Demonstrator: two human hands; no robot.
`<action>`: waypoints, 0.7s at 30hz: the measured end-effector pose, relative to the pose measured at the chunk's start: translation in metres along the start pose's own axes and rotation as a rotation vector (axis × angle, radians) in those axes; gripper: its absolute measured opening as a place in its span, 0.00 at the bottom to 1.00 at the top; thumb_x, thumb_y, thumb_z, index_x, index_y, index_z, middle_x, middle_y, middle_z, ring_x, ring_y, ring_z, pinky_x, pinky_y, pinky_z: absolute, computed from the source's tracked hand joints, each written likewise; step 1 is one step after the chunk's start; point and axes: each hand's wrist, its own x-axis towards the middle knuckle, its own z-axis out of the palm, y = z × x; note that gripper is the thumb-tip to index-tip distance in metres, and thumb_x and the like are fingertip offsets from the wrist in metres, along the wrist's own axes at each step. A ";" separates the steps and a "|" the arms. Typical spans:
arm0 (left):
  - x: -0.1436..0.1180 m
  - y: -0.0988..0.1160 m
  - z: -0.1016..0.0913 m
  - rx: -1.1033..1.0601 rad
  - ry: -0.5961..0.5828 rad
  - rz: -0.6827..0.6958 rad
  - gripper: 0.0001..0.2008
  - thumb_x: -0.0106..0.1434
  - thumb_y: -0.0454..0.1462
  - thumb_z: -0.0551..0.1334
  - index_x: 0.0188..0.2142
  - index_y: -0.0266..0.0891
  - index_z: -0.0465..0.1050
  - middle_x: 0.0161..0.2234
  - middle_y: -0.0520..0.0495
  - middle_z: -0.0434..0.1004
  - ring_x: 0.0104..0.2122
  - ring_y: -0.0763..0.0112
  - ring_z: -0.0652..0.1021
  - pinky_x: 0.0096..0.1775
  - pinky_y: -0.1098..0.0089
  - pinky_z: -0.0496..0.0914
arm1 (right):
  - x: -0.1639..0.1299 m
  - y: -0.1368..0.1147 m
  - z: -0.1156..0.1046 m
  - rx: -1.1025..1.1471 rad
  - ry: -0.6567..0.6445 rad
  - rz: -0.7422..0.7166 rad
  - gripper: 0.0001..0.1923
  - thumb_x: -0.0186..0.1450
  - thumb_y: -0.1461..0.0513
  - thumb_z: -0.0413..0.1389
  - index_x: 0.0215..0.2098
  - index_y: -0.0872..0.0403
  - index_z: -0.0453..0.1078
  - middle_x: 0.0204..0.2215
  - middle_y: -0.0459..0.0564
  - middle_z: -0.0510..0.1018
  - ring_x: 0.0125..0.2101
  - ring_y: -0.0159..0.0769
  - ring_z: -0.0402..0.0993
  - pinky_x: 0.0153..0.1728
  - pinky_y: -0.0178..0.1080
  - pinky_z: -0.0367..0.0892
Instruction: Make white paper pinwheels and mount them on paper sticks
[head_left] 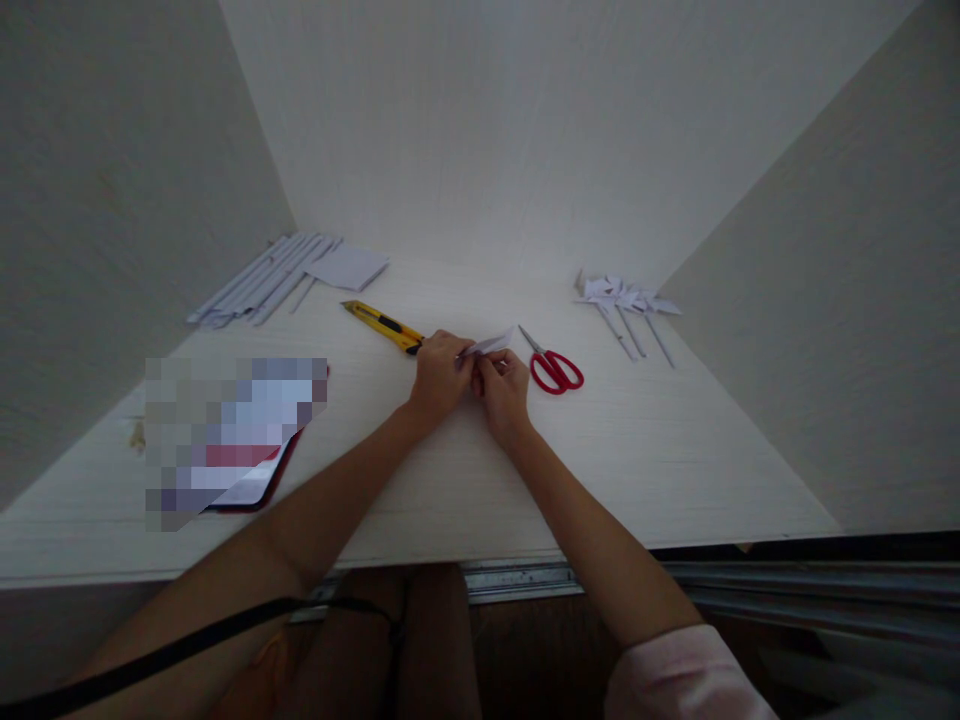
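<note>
Between my two hands is a small piece of white paper (pixel 496 342), its free part pointing up and to the right. My left hand (pixel 441 372) is closed on its left side. Fingers of my right hand (pixel 504 388) pinch it from below right, close against the left fingertips. Just left of my left hand lies a yellow utility knife (pixel 386 327), its tip pointing up and left. Red-handled scissors (pixel 553 368) rest right of my right hand, blades toward the back. My fingers cover the lower part of the paper.
Several rolled white paper sticks (pixel 270 280) lie at the back left, beside a stack of paper squares (pixel 349 267). Paper pinwheels on sticks (pixel 626 305) lie at the back right. A partly blurred phone (pixel 259 485) is at the front left. Walls (pixel 480 130) enclose the white tabletop (pixel 660 450).
</note>
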 end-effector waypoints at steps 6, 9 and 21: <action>-0.001 -0.001 0.000 0.009 0.004 0.016 0.08 0.52 0.29 0.56 0.28 0.35 0.73 0.26 0.47 0.75 0.31 0.68 0.73 0.36 0.67 0.66 | 0.000 -0.001 0.000 0.026 -0.014 0.017 0.07 0.51 0.65 0.52 0.21 0.53 0.55 0.10 0.36 0.63 0.11 0.22 0.56 0.12 0.29 0.50; -0.001 0.000 -0.001 0.012 -0.002 0.015 0.07 0.52 0.29 0.56 0.27 0.35 0.73 0.26 0.47 0.75 0.31 0.67 0.72 0.36 0.66 0.66 | 0.000 -0.001 0.001 0.028 -0.012 0.030 0.08 0.51 0.65 0.52 0.21 0.52 0.54 0.10 0.36 0.63 0.10 0.22 0.55 0.12 0.29 0.49; 0.006 0.001 -0.004 -0.074 0.016 -0.278 0.07 0.53 0.36 0.58 0.22 0.35 0.70 0.21 0.50 0.70 0.25 0.71 0.70 0.30 0.71 0.63 | -0.002 -0.007 -0.006 -0.338 0.081 -0.181 0.05 0.53 0.62 0.52 0.23 0.53 0.59 0.16 0.40 0.66 0.18 0.26 0.62 0.20 0.30 0.57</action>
